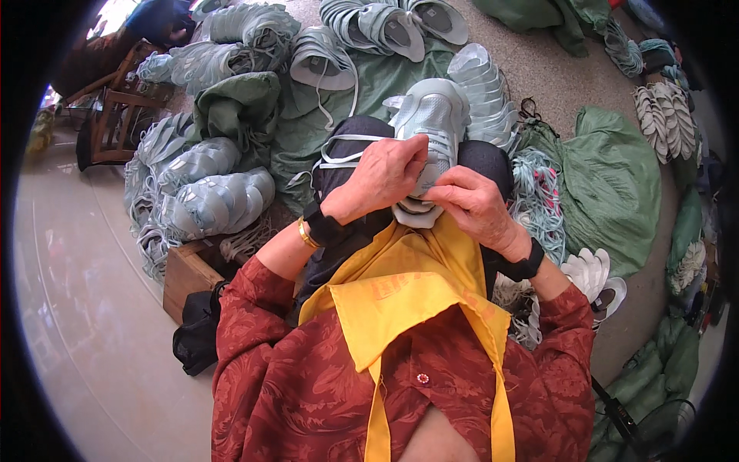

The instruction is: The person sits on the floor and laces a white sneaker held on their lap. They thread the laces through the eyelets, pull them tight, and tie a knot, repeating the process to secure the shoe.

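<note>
A pale grey-blue shoe upper (433,108) rests between my knees, its toe pointing away from me. My left hand (385,175) is closed over the left side of its lacing, with fingertips pressed together. White shoelace loops (339,152) stick out to the left behind that hand, over my dark trouser leg. What the fingers pinch is hidden. On the right side, near the shoe's collar opening, my right hand (476,206) is also closed, thumb and forefinger pinched together. Whatever lies between them is too small to make out. A yellow apron (416,308) covers my lap.
Stacked pale shoe uppers (219,202) lie at the left, with more uppers (369,27) ahead on green cloth (369,77). A nested row (485,92) stands right of the shoe. Bundled laces (536,192) and a green sack (612,192) sit rightward. A wooden box (188,281) stands lower left.
</note>
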A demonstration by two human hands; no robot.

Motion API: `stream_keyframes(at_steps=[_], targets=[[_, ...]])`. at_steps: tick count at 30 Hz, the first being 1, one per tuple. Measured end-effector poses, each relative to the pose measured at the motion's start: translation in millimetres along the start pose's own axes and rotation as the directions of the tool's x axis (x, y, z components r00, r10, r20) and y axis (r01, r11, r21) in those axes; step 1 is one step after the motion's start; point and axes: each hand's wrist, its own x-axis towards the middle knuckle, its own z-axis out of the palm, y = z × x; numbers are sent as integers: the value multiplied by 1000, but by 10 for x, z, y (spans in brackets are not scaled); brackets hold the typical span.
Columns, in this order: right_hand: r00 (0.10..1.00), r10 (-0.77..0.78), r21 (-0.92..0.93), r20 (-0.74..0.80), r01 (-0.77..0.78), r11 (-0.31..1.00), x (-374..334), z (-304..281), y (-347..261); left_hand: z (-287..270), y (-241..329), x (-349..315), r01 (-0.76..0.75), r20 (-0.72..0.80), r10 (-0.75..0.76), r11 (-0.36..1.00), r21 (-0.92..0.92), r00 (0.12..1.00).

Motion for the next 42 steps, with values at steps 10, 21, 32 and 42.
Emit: stream_keyframes(at_steps=[10, 21, 32, 42], targets=[[939, 281, -95, -199, -304, 948, 124, -19, 51, -17, -1, -35, 80, 2, -80, 988, -136, 997], [923, 355, -79, -147, -368, 926, 189, -25, 82, 119, 67, -1, 201, -93, -210, 975, -98, 973], [951, 278, -22, -139, -284, 959, 235, -22, 87, 127, 37, -39, 176, -144, -189, 980, -96, 971], [746, 664, 754, -46, -410, 513, -204, -508, 253, -342, 92, -99, 112, -106, -118, 992, -53, 987]])
